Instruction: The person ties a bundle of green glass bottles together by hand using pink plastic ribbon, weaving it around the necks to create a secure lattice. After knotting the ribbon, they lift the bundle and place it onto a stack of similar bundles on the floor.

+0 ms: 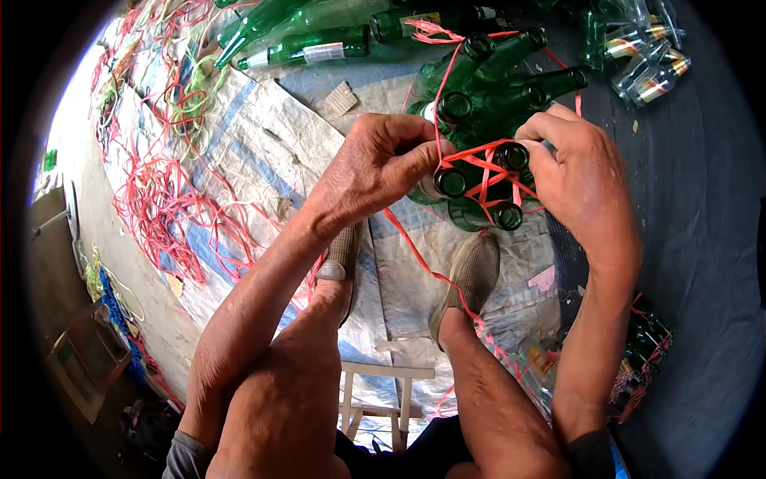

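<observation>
Several green glass bottles (479, 104) stand upright in a cluster in front of me, necks up. Red plastic string (475, 150) loops around and criss-crosses between their necks. My left hand (383, 164) pinches the string between thumb and fingers, just beside the near-left bottle mouth (450, 183). On the other side, my right hand (578, 160) is closed with thumb and forefinger together where the string meets them, next to another bottle mouth (511, 156). A loose tail of string (415, 251) hangs from the left side and runs down between my feet.
More green bottles (319, 46) lie on their sides at the back. Clear labelled bottles (650, 72) lie at the back right. Tangled red string (159, 207) covers the sheet (263, 152) on the left. A small wooden stool (387, 371) is below me, and string-wrapped bottles (642, 343) lie at right.
</observation>
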The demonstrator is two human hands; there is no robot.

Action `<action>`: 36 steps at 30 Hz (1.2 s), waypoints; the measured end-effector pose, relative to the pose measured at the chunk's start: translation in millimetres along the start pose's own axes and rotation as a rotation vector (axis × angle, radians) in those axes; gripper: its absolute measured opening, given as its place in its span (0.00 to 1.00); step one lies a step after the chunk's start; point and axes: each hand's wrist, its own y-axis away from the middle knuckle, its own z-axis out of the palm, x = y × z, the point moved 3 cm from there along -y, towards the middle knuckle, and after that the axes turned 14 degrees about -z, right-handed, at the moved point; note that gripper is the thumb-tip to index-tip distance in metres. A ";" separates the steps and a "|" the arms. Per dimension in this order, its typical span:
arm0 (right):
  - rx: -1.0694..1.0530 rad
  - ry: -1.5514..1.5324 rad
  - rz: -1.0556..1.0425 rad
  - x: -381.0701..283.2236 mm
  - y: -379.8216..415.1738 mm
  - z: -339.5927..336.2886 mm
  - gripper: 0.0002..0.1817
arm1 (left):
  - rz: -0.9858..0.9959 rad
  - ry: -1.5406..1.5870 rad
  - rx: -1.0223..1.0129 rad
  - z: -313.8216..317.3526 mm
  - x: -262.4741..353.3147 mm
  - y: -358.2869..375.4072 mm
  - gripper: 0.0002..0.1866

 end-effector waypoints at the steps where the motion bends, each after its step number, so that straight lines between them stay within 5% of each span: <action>1: 0.021 -0.029 -0.006 2.3 0.0 2.4 0.08 | 0.021 -0.007 0.014 -0.9 0.7 -0.1 0.15; 11: 0.023 -0.129 -0.007 5.6 12.0 8.5 0.10 | 0.096 -0.191 0.112 -13.1 5.0 5.9 0.14; 17: 0.321 0.076 -0.172 -40.2 40.7 -4.1 0.08 | 0.184 -0.175 0.207 -14.5 9.6 8.0 0.10; 22: 0.437 -0.030 -0.086 -59.9 81.2 20.8 0.23 | 0.138 -0.243 0.241 -15.9 19.4 12.4 0.22; 25: 0.392 -0.361 0.183 -61.7 97.7 54.6 0.33 | 0.152 -0.251 0.228 -15.2 26.2 13.1 0.23; 36: 0.363 -0.334 0.225 -43.8 80.9 70.0 0.22 | 0.218 -0.404 0.115 -29.5 19.6 -10.5 0.25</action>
